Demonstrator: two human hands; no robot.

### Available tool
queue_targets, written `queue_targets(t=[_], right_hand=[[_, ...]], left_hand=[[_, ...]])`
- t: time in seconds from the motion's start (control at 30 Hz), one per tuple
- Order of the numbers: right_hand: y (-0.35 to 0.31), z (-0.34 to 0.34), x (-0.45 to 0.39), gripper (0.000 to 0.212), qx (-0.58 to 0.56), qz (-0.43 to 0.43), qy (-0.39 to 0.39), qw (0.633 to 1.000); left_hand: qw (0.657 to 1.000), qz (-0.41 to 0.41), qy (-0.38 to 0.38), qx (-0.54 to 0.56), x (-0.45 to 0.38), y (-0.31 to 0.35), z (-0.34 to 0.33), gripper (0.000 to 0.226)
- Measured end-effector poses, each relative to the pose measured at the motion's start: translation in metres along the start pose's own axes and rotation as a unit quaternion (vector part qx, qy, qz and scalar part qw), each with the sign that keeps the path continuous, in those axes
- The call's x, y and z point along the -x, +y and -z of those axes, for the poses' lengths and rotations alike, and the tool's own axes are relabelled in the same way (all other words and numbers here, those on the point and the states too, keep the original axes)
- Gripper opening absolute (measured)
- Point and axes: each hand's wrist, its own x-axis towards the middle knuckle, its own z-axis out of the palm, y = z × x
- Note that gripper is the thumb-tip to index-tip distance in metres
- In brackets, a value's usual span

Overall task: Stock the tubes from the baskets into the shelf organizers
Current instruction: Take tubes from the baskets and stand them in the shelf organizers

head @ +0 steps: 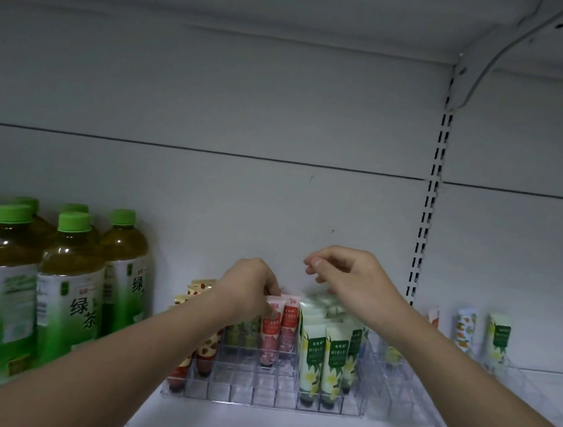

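Left, green-tea bottles; left hand fingers seemingly pinch pink tube; right hand loosely curled, empty.

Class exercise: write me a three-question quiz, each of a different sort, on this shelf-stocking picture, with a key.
1. True or false: the right hand grips a tube.
2. The left hand pinches the top of which tube: A green, B pink, C blue?
3. Fill in: the green-capped bottles stand to the ___ of the clear organizer.

Key: 1 false, it hovers holding nothing; 2 B; 3 left.
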Motion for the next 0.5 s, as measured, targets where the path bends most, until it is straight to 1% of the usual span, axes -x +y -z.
queue_targets(t=[0.07, 0.13, 0.2, 0.27, 0.37, 0.5], right_hand=[[-0.002, 0.002, 0.004, 0.019, -0.004, -0.008, 0.003, 1.0], [-0.006, 0.005, 0.009, 0.019, -0.01, -0.013, 0.006, 1.0], [-0.014, 0.011, 0.015, 0.019, -0.014, -0.015, 0.01, 1.0], [-0.023, 0.016, 0.024, 0.02, -0.019, -0.013, 0.015, 1.0], [-0.039, 0.021, 0.042, 0.02, -0.033, -0.016, 0.021, 0.999], [-0.058, 0.013, 0.08, 0.02, -0.051, -0.043, -0.003, 0.998]], left_hand=[[1.0, -0.002, -0.001, -0.016, 0.002, 0.001, 0.0, 0.021], [1.0, -0.006, 0.003, -0.024, 0.006, 0.003, 0.003, 0.028], [0.999, -0.008, 0.032, -0.01, 0.014, 0.006, 0.013, 0.039], [0.997, -0.011, 0.07, 0.015, 0.029, 0.011, 0.025, 0.042], [0.995, -0.017, 0.091, 0.045, 0.062, 0.018, 0.034, 0.037], [0.996, 0.0, 0.078, 0.045, 0.124, 0.025, 0.018, 0.03]])
